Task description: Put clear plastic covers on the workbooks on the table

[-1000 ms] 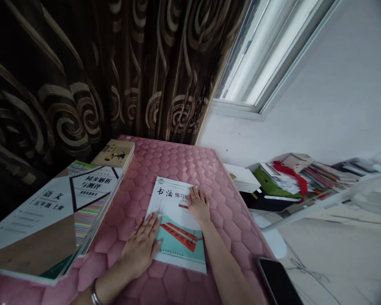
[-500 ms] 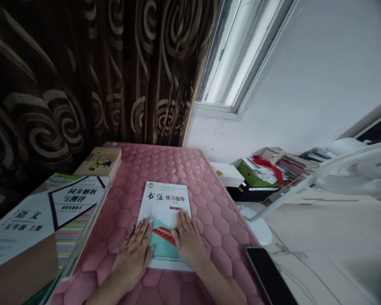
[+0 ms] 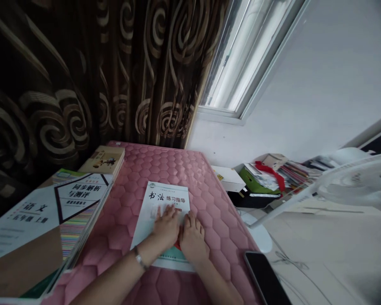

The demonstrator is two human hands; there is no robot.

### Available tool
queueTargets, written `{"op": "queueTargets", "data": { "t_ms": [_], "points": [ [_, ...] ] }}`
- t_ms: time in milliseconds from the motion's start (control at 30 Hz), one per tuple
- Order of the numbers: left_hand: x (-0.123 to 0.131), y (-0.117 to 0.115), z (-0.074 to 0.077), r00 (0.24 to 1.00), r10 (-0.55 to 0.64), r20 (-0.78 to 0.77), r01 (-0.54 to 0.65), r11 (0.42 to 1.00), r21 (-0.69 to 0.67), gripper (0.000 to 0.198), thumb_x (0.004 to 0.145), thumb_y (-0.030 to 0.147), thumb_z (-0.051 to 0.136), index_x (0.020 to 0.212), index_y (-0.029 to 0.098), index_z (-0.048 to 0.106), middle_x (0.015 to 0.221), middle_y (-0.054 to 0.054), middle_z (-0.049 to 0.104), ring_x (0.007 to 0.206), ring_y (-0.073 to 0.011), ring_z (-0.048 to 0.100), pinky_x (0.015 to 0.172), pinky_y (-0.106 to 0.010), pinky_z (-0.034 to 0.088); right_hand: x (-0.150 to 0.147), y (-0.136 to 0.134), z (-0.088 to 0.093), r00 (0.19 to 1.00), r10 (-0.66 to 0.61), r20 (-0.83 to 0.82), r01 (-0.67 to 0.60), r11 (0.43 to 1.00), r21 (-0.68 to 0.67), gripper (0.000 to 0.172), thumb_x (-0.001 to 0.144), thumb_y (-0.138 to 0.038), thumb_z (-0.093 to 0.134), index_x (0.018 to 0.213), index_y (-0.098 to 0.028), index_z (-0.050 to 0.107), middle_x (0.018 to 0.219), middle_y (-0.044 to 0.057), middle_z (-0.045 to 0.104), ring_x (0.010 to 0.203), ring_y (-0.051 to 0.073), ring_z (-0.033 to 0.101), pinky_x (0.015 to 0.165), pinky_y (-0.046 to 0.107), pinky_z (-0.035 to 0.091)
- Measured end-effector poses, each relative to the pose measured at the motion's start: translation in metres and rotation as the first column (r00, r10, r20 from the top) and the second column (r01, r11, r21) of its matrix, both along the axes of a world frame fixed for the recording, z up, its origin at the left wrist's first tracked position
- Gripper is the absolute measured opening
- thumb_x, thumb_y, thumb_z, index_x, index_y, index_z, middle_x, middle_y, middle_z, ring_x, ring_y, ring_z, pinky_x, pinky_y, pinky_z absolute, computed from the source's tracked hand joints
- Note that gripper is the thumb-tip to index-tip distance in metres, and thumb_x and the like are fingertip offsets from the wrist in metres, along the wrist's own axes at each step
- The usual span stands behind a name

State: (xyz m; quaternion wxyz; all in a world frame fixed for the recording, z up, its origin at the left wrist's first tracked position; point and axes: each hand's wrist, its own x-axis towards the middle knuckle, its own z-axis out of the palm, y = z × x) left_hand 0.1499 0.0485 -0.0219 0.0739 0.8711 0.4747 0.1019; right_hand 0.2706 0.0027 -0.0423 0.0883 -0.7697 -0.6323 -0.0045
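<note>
Pink quilted pad lies under your calligraphy workbook, which sits flat and shut near the pad's middle. Your left hand and right hand rest side by side on its cover, both open and gripping nothing, with the left wearing a metal bracelet. Stacked workbooks and a small book lie at the pad's left edge, while a black phone and a white fan are off to your right.
</note>
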Motion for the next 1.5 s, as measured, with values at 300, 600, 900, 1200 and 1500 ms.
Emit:
{"op": "queueTargets", "data": {
  "t_ms": [300,600,900,1200,1500],
  "points": [
    [-0.037,0.067,-0.02,0.973,0.227,0.049,-0.231,0.969,0.09,0.054,0.095,0.033,0.029,0.146,0.018,0.039,0.154,-0.007,0.033,0.142,-0.023,0.03,0.118,-0.046,0.019,0.0,-0.001,-0.007,0.999,-0.015,0.031,0.015,1.0,0.021,0.052,0.096,-0.032,0.027,0.137,-0.008,0.049,0.147,0.015,0.043,0.126,0.03,0.044,0.101,0.043,0.036],
    [-0.069,0.068,-0.018,0.956,0.293,-0.002,-0.29,0.949,0.121,0.054,0.093,0.03,0.029,0.145,0.017,0.041,0.153,-0.008,0.035,0.139,-0.0263,0.036,0.117,-0.047,0.021,0.026,0.028,0.018,0.964,-0.058,-0.261,0.05,0.998,-0.036,0.044,0.085,-0.032,0.052,0.118,-0.004,0.062,0.117,0.019,0.064,0.114,0.03,0.056,0.096,0.035,0.043],
    [-0.071,0.071,-0.023,0.962,0.274,0.008,-0.271,0.947,0.171,0.053,0.094,0.029,0.032,0.143,0.015,0.044,0.153,-0.009,0.035,0.138,-0.0284,0.038,0.116,-0.048,0.024,0.056,0.04,0.033,0.458,-0.161,-0.874,-0.004,0.983,-0.183,0.027,0.069,-0.038,0.067,0.057,-0.015,0.063,0.051,0.002,0.061,0.051,0.017,0.057,0.049,0.026,0.039],
    [-0.082,0.077,-0.02,0.932,0.27,0.242,-0.277,0.961,-0.006,0.046,0.09,0.028,0.047,0.134,0.017,0.054,0.151,-0.012,0.041,0.136,-0.0253,0.042,0.116,-0.044,0.027,0.038,0.05,0.054,0.16,0.028,-0.987,0.013,0.999,0.031,0.034,0.06,-0.037,0.071,0.086,-0.014,0.071,0.079,0.005,0.073,0.069,0.02,0.065,0.066,0.032,0.05],
    [-0.111,0.082,-0.013,0.357,0.479,0.802,-0.069,0.87,-0.489,0.038,0.085,0.05,0.05,0.093,0.017,0.067,0.104,-0.013,0.072,0.103,-0.025,0.066,0.096,-0.043,0.049,0.036,0.058,0.207,0.939,0.336,0.077,-0.338,0.849,0.406,0.022,0.091,-0.02,0.045,0.101,-0.018,0.064,0.084,0.007,0.072,0.074,0.019,0.065,0.067,0.028,0.048]
  ]
}}
